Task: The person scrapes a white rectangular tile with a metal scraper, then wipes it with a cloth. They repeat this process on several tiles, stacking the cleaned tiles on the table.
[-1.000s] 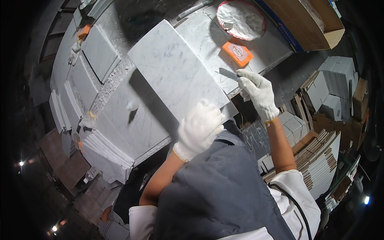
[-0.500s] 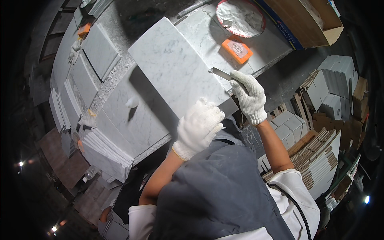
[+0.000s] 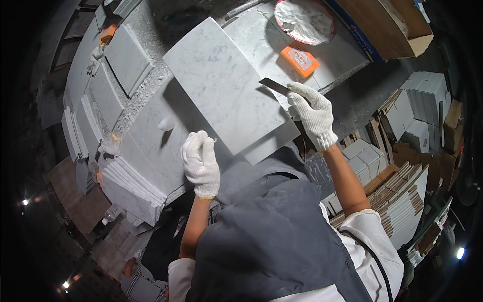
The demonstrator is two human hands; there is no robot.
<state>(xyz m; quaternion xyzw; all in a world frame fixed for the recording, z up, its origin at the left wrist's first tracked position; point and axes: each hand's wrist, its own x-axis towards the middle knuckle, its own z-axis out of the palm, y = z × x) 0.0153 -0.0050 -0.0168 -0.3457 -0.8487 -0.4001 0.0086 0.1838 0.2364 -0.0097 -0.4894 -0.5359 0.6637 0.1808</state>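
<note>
A large white marble tile (image 3: pixel 226 80) lies tilted on top of another marble slab (image 3: pixel 151 136) on the workbench. My right hand (image 3: pixel 312 113), in a white knit glove, grips a flat metal scraper (image 3: pixel 274 86) whose blade rests against the tile's right edge. My left hand (image 3: pixel 200 161), also gloved, rests on the lower slab just off the tile's near corner, fingers loosely curled with nothing in them. An orange block (image 3: pixel 300 59) sits on the bench beyond the scraper.
A round foil-lined dish (image 3: pixel 305 20) and a cardboard box (image 3: pixel 392 25) stand at the back right. Stacks of marble tiles (image 3: pixel 131 189) line the left side. Boxes of tiles (image 3: pixel 397 196) and white cartons (image 3: pixel 422 100) fill the floor on the right.
My right hand has brought the scraper from beside the orange block down to the tile's right edge. My left hand has slid off the tile's near corner to the left.
</note>
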